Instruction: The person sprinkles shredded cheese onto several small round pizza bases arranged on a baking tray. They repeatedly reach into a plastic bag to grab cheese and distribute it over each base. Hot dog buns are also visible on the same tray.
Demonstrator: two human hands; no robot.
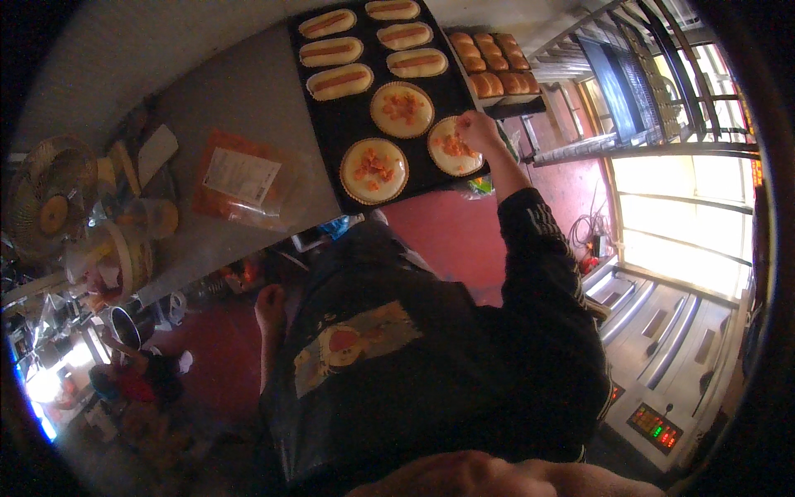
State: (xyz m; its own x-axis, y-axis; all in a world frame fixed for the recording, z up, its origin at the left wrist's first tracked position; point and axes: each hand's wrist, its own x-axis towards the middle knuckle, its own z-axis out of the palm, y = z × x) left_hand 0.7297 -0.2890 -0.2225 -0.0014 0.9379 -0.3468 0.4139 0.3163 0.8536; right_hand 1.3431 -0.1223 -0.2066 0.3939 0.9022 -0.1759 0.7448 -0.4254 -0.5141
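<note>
My right hand (478, 132) is over the far edge of a round dough (454, 157) in a pleated paper cup, its fingers pinched together. Whatever they hold is hidden. Orange shreds lie on this dough and on two other round ones, the middle dough (417, 123) and the left dough (362, 187). All three rest at the near end of a black baking tray (331, 137). Farther up the tray are several oval doughs (339, 81), each with a sausage strip along its top. Low beside my apron (389, 306) hangs my left hand (270, 305), its fingers curled and nothing visible in them.
An orange plastic packet (240, 178) with a white label lies on the grey worktop (257, 91), left of the tray. Browned bread rolls (493, 62) stand beyond its right side. Bowls and a fan-like round grille (54, 199) crowd the left. At lower right is a steel oven (654, 331).
</note>
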